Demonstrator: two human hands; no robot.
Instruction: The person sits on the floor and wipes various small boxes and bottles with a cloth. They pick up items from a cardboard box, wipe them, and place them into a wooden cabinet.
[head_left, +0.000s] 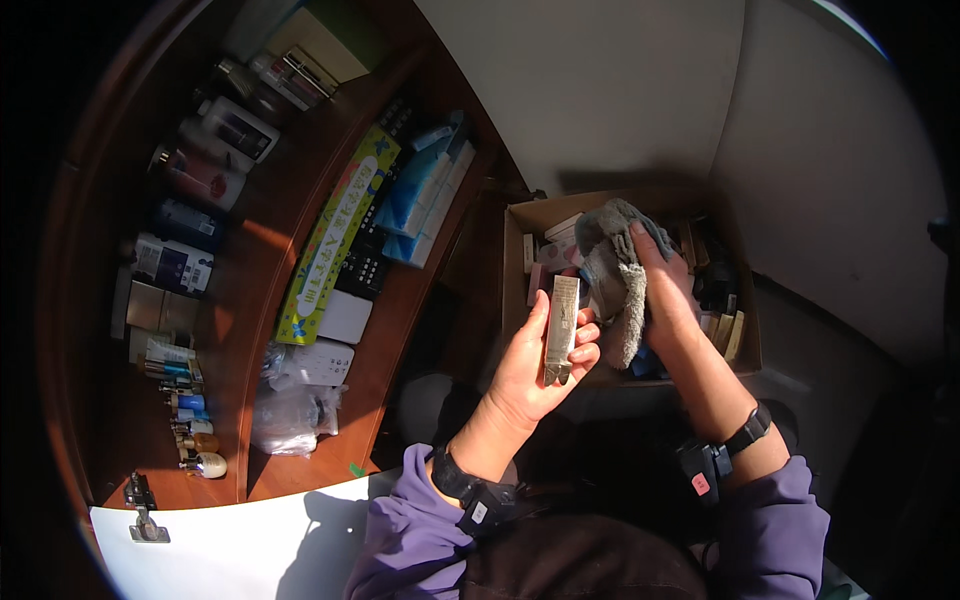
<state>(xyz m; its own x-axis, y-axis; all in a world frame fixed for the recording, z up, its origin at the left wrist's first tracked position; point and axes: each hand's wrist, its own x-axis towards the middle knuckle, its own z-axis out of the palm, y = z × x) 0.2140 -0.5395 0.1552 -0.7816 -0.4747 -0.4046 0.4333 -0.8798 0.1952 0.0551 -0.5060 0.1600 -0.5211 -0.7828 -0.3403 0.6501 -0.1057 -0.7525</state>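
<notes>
My left hand (536, 360) holds a slim, pale carton (562, 319) with printing on its face; one end flap stands open toward me. A folded grey-green cloth (615, 274) is gripped in my right hand (664, 285), just right of the carton and apart from it. Both hands are at the near side of a cardboard box (514, 225). Inside it lie several small packages, among them a pink one (556, 255) and dark items (716, 289), partly hidden by the cloth and my hands.
To the left stands a brown wooden cabinet (262, 225) with bottles (240, 131), a long yellow-green box (337, 240), blue tissue packs (424, 199) and a clear plastic bag (296, 416) on its shelves. Its white door (210, 547) hangs open near me. A pale wall (600, 90) rises behind the box.
</notes>
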